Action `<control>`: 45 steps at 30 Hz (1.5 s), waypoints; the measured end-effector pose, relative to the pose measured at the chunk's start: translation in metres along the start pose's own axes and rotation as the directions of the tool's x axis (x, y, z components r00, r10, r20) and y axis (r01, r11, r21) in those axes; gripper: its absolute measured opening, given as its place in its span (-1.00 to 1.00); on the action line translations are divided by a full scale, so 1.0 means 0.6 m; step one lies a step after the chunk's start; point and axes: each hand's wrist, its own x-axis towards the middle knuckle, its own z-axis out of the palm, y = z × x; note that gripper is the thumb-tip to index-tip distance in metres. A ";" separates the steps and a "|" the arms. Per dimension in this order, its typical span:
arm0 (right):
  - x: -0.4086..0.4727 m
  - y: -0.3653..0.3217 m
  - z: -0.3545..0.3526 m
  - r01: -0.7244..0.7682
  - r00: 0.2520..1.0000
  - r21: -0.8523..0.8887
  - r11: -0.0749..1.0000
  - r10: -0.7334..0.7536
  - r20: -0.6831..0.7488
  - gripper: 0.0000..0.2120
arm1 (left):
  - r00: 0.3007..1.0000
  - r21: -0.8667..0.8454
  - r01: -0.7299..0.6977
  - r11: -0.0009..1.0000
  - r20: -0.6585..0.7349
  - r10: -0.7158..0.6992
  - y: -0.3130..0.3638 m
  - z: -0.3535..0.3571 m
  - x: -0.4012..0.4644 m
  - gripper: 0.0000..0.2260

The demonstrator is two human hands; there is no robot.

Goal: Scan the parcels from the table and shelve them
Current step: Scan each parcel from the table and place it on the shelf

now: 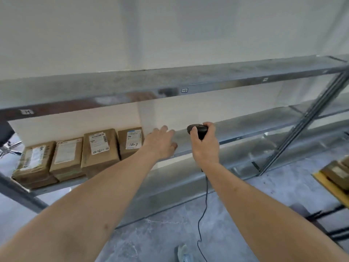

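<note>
Galvanized shelf (245,127) (four parcels (100,148) leftward) above grey floor (160,239).

A metal shelving rack (217,80) of galvanised steel spans the view. On its middle shelf (255,123), toward nine o'clock, four brown cardboard parcels (100,148) with white labels stand in a row, touching or nearly so; the leftmost ones seem to rest on flatter boxes beneath, though blur makes that unsure. At four o'clock a yellow-edged table (329,188) carries more parcels. Below lies a grey marbled floor (160,237).
</note>
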 end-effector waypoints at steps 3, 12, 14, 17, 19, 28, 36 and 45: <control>-0.041 0.005 -0.073 -0.005 0.997 -0.027 1.000 0.002 -0.082 -0.72 | 0.995 0.013 -0.095 0.995 -0.010 0.096 0.058 -0.013 -0.019 -0.53; -0.129 0.035 -0.311 -0.070 0.930 -0.069 0.995 0.040 -0.365 -0.74 | 0.923 0.011 -0.384 0.923 -0.028 0.384 0.292 -0.034 -0.061 -0.56; -0.145 0.049 -0.364 -0.085 0.911 -0.068 0.994 0.050 -0.410 -0.69 | 0.902 0.001 -0.432 0.902 -0.035 0.431 0.352 -0.033 -0.070 -0.56; -0.168 0.074 -0.448 -0.100 0.887 -0.061 0.993 0.061 -0.458 -0.71 | 0.867 -0.009 -0.496 0.868 -0.049 0.495 0.449 -0.033 -0.086 -0.53; -0.184 0.090 -0.509 -0.103 0.868 -0.062 0.993 0.059 -0.492 -0.71 | 0.835 -0.013 -0.549 0.836 -0.059 0.547 0.521 -0.032 -0.099 -0.55; -0.253 0.191 -0.771 -0.166 0.786 -0.060 0.984 0.096 -0.610 -0.74 | 0.731 -0.036 -0.682 0.731 -0.075 0.678 0.836 -0.004 -0.171 -0.51; -0.262 0.265 -0.952 -0.235 0.699 -0.056 0.970 0.128 -0.704 -0.73 | 0.655 -0.030 -0.756 0.654 -0.049 0.754 1.043 0.003 -0.190 -0.52; -0.144 0.353 -1.092 -0.281 0.616 -0.052 0.958 0.138 -0.776 -0.69 | 0.603 -0.020 -0.798 0.603 -0.045 0.796 1.236 0.017 -0.067 -0.54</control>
